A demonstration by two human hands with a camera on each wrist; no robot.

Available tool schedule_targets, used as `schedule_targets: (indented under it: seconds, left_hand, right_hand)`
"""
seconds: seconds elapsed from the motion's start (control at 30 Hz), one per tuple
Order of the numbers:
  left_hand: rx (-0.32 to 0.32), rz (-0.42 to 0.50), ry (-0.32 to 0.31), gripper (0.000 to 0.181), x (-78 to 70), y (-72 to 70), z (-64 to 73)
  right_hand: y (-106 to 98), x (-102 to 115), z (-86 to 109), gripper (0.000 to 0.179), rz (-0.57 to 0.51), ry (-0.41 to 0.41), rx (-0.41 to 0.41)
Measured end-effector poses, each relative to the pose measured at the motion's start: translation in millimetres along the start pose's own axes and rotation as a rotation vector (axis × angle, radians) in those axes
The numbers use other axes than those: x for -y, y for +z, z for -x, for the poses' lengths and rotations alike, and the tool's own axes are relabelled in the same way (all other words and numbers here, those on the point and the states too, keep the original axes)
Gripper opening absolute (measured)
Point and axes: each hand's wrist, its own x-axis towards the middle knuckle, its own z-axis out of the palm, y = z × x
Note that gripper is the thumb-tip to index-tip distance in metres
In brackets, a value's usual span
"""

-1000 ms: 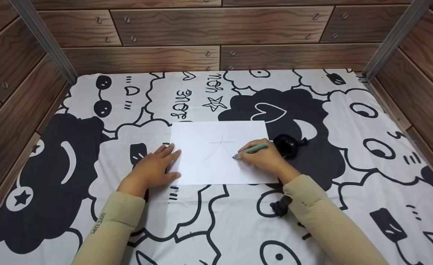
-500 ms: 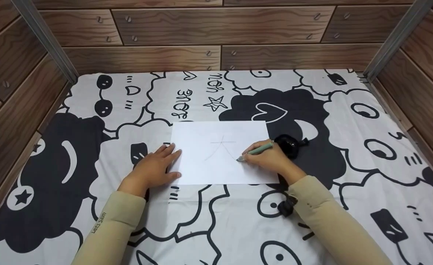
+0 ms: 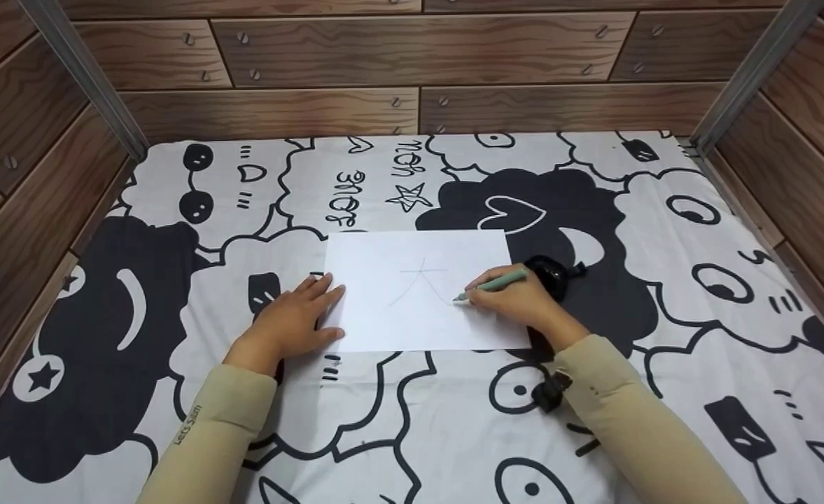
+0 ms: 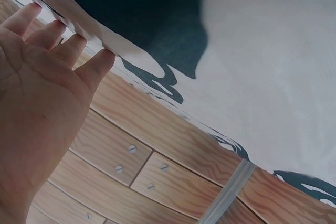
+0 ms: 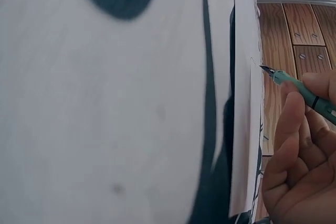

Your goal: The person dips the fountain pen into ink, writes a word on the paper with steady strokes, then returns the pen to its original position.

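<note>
A white sheet of paper (image 3: 376,325) lies on the patterned cloth, bearing thin strokes (image 3: 422,271): a crossbar, a short upright and two slanting legs. My right hand (image 3: 517,297) pinches a green fountain pen (image 3: 499,281) near the right leg's lower end. In the right wrist view the fountain pen (image 5: 296,87) shows its dark nib close to the paper (image 5: 244,129); whether it touches is unclear. My left hand (image 3: 296,318) rests with spread fingers on the sheet's left edge. The left wrist view shows that hand's palm (image 4: 42,98) with fingers extended.
A glossy black rounded object with a small knob (image 3: 555,276) sits beside my right hand, partly hidden by it. Another small black piece (image 3: 550,392) is at the right cuff. Black-and-white cloth (image 3: 454,413) covers the surface, with wood-patterned walls (image 3: 412,49) around it.
The right hand with the fountain pen has shifted slightly right and down, and the right slanting stroke has grown longer. My left hand and the paper stay in place.
</note>
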Motion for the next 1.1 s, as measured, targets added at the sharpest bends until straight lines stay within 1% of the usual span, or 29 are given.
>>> schedule_targets:
  seconds: [0.1, 0.2, 0.47, 0.7, 0.87, 0.97, 1.1]
  left_hand:
    - [-0.003, -0.001, 0.004, 0.068, 0.1, -0.1, -0.5]
    - [-0.007, -0.002, 0.008, 0.068, -0.3, -0.3, -0.6]
    - [-0.013, -0.001, 0.002, 0.069, 0.2, -0.3, 0.3]
    - [-0.012, 0.001, -0.001, 0.068, -0.2, -0.2, 0.3]
    - [-0.013, -0.009, -0.003, 0.069, -0.4, -0.5, 0.1]
    - [-0.011, -0.007, -0.008, 0.069, -0.7, -0.4, 0.1]
    - [-0.01, -0.004, -0.013, 0.069, -1.2, -0.5, 0.1]
  right_hand:
    - [-1.7, -0.5, -1.3, 0.011, -0.025, 0.002, -0.011]
    - [-2.6, -1.6, -2.5, 0.012, -0.053, -0.017, -0.03]
    - [-3.1, -1.3, -5.4, 0.016, -0.197, -0.112, -0.122]
    - [-7.4, 15.3, 3.4, 0.015, -0.303, -0.201, -0.197]
    - [-8.4, 19.4, 5.1, 0.017, -0.388, -0.257, -0.271]
    - [-8.9, 20.8, 5.0, 0.018, -0.394, -0.269, -0.322]
    - [-10.2, 20.3, 4.6, 0.017, -0.378, -0.257, -0.379]
